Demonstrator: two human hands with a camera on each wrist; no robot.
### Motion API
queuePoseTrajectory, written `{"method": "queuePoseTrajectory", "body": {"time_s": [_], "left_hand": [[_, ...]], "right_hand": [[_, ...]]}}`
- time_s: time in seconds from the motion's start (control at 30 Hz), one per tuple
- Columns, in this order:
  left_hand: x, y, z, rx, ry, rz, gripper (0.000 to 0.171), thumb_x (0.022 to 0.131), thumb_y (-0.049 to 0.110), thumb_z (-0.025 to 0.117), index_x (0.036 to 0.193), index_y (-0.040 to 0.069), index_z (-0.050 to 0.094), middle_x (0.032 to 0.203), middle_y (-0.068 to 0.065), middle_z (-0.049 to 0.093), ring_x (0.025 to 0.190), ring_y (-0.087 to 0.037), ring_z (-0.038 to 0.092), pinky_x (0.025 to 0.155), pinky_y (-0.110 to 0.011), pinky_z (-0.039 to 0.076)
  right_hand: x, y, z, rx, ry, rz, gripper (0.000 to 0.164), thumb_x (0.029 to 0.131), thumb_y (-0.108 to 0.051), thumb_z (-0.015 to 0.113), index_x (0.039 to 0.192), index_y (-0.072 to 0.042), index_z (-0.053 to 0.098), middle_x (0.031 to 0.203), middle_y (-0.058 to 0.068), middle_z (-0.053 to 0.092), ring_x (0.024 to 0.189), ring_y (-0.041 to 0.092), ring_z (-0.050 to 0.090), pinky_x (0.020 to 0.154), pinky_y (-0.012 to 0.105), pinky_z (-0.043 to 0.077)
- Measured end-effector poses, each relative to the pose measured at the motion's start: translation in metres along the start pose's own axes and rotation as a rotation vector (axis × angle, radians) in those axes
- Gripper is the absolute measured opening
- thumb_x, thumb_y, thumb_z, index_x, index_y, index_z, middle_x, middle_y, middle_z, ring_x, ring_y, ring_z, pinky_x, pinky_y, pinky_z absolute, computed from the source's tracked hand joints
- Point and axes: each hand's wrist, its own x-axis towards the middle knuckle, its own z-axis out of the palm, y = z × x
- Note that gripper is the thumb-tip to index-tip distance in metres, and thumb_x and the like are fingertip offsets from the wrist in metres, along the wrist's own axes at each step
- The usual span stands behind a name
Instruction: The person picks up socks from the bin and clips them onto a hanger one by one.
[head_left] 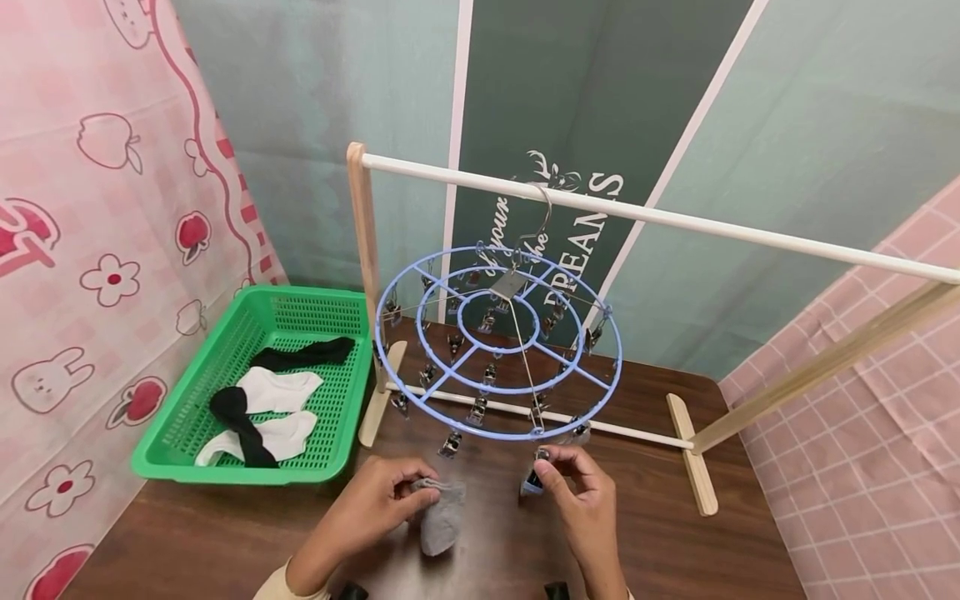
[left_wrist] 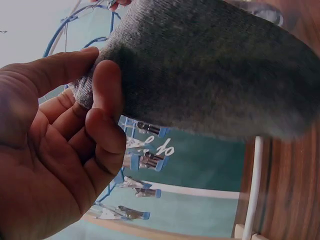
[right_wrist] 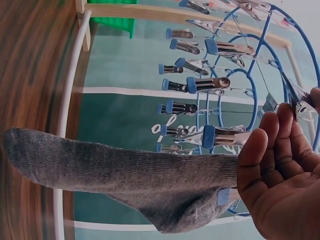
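My left hand (head_left: pixel 378 500) pinches a grey sock (head_left: pixel 441 527) by its cuff between thumb and fingers. The rest of that sock hangs down over the table, large and close in the left wrist view. My right hand (head_left: pixel 583 492) grips a metal clip with blue tips (head_left: pixel 532 477) at the near edge of a round blue clip hanger (head_left: pixel 617 367). Thumb and fingertips squeeze the clip (right_wrist: pixel 299 97) in the right wrist view. A second grey sock (right_wrist: pixel 125 165) hangs from the hanger beside my right hand, its upper end hidden by the fingers.
The hanger hooks over the white bar (head_left: pixel 675 218) of a wooden-legged rack. Several other clips (head_left: pixel 478 408) dangle from its rings. To the left, a green basket (head_left: pixel 225 477) holds black socks (head_left: pixel 300 354) and white socks (head_left: pixel 281 390). Everything stands on a dark wooden table (head_left: pixel 225 533).
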Motion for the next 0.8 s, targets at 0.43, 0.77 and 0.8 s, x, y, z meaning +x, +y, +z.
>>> {"method": "queuePoseTrajectory", "body": {"time_s": [0.43,0.77,0.8], "left_hand": [[0.006,0.002,0.013,-0.088,-0.113,0.001,0.01,0.094,0.016,0.063,0.094,0.009,0.07,0.075,0.005,0.066,0.056,0.001,0.056,0.049,-0.02,0.047],[0.011,0.005,0.022,-0.04,-0.158,0.084,0.014,0.097,0.013,0.056,0.098,0.007,0.069,0.063,0.004,0.061,0.052,0.001,0.055,0.05,-0.014,0.044],[0.011,0.005,0.023,-0.045,-0.158,0.085,0.014,0.097,0.013,0.057,0.097,0.007,0.069,0.063,0.004,0.061,0.052,0.002,0.055,0.05,-0.013,0.044]], "right_hand": [[0.0,-0.003,0.001,0.066,-0.004,0.003,0.013,0.08,0.017,0.065,0.091,0.01,0.063,0.083,0.004,0.066,0.074,0.01,0.06,0.068,0.019,0.047],[0.0,-0.003,0.002,0.072,0.008,0.014,0.01,0.08,0.016,0.065,0.086,0.01,0.062,0.081,0.002,0.066,0.071,0.009,0.06,0.064,0.018,0.047],[0.0,-0.003,0.002,0.072,0.008,0.014,0.01,0.08,0.016,0.065,0.086,0.01,0.061,0.081,0.001,0.066,0.071,0.009,0.06,0.064,0.018,0.047]]}}
